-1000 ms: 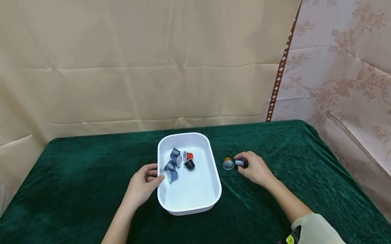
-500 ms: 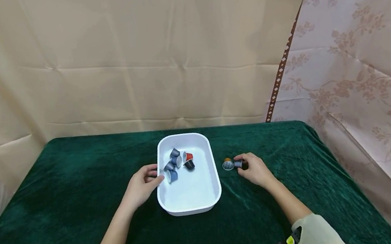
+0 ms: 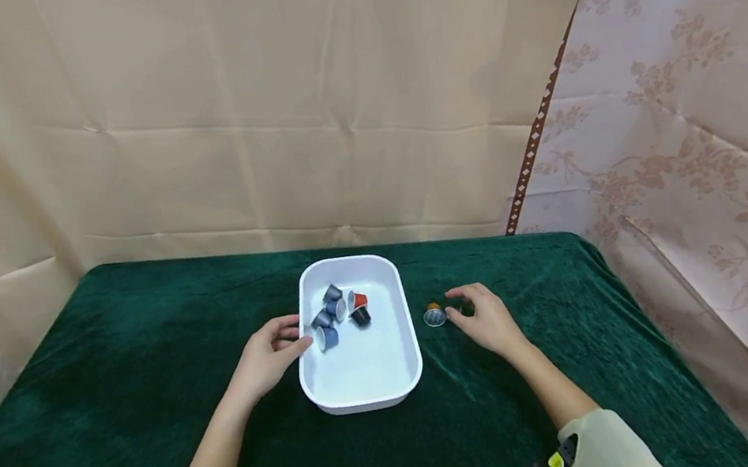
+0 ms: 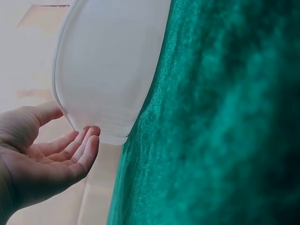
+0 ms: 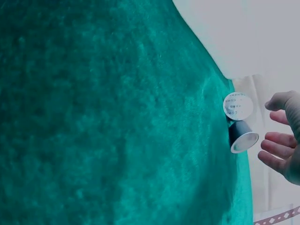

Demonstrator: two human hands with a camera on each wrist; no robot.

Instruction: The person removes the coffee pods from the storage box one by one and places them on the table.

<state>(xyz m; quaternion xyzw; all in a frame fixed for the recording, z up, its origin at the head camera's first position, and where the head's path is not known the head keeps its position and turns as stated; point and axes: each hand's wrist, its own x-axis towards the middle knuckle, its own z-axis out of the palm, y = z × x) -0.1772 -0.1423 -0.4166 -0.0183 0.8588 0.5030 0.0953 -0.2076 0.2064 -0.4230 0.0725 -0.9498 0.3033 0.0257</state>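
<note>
A white plastic tray (image 3: 364, 370) stands on the green cloth, with several coffee capsules (image 3: 329, 338) inside. My left hand (image 3: 268, 358) grips its left rim, thumb over the edge and fingers by the outer wall. In the left wrist view the fingertips overlap the tray wall (image 4: 108, 70). To the right of the tray lies an orange-brown coffee capsule (image 3: 434, 315), silver lid facing me. My right hand (image 3: 489, 322) is beside it, thumb and fingers spread. The right wrist view shows a dark coffee capsule (image 5: 240, 133) next to a silver-lidded one (image 5: 238, 106), both apart from the fingers.
Inside the tray, a red capsule (image 3: 358, 299) and a black capsule (image 3: 361, 316) lie right of the blue-grey ones. Dark green velvet cloth (image 3: 118, 405) covers the table. Beige curtain (image 3: 223, 127) hangs behind, and floral fabric (image 3: 709, 162) at the right.
My right thumb and fingers have spread apart and moved slightly left. The capsule that showed between them is now mostly hidden behind the hand in the head view. The left hand stays at the tray.
</note>
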